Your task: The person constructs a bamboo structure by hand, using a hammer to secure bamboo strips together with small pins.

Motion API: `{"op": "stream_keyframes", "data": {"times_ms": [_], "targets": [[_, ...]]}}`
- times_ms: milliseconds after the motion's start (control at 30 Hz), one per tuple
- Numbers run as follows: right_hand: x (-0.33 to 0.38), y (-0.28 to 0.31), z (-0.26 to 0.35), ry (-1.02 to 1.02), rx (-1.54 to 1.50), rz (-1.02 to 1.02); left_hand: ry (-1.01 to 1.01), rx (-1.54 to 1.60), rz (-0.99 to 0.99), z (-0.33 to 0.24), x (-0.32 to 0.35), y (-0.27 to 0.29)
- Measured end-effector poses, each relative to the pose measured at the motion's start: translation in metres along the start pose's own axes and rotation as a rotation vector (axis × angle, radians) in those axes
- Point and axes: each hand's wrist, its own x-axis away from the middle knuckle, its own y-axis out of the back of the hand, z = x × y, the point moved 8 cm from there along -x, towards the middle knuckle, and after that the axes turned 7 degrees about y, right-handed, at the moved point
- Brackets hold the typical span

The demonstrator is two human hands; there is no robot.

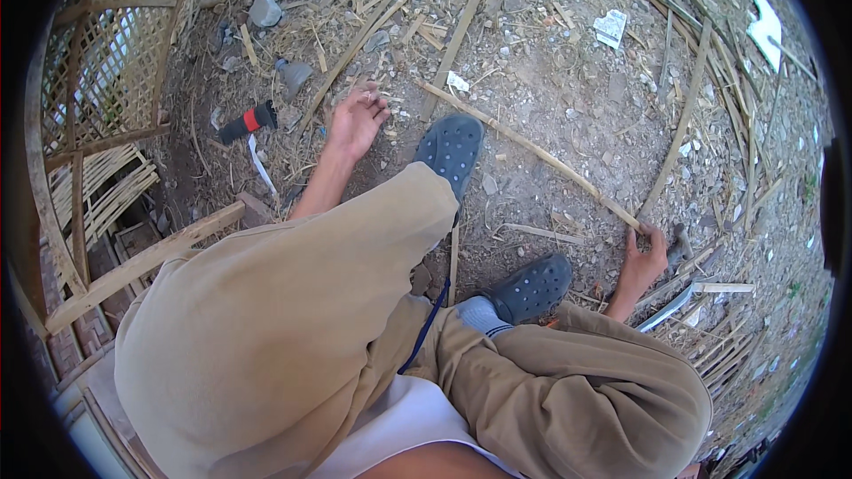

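right hand (648, 255) pinching one end of the bamboo strip (532, 150), left hand (358, 120) with fingers loosely apart — the unheld far end could snag on the crossing slat (463, 28).

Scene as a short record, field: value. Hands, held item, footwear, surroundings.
left hand: open, fingers loosely curled, nothing visibly held
right hand: pinching the near end of the pale strip
strip pose: slanting, far end toward upper left
footwear: two dark perforated clogs
left side: woven lattice panel; black-and-red object, kind unclear
ground: dirt, scattered slivers and debris
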Motion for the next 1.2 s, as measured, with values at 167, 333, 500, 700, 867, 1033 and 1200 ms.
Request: {"op": "stream_keyframes", "data": {"times_ms": [167,333,500,700,867,1033,1200], "targets": [[0.0,0.001,-0.002,-0.001,0.0,0.013,-0.195,-0.857,-0.094,-0.017,0.004,-0.05],[0.0,0.001,-0.002,0.016,0.015,0.005,-0.08,-0.722,-0.013,-0.012,-0.017,-0.046],[0.003,0.001,0.009,0.044,0.056,0.002,-0.065,-0.988,-0.07,-0.01,-0.043,-0.039],[0.012,0.01,0.017,0.058,0.068,-0.037,-0.311,-1.744,-0.138,0.017,-0.056,-0.1],[0.028,0.006,0.003,-0.01,0.073,-0.025,-0.336,-1.834,-0.159,0.02,-0.07,-0.111],[0.028,-0.003,0.011,0.009,0.048,-0.064,-0.444,-1.794,-0.144,0.007,-0.08,-0.124],[0.004,-0.007,0.014,-0.009,0.029,-0.081,-0.554,-1.7,-0.153,-0.019,-0.108,-0.155]]}}
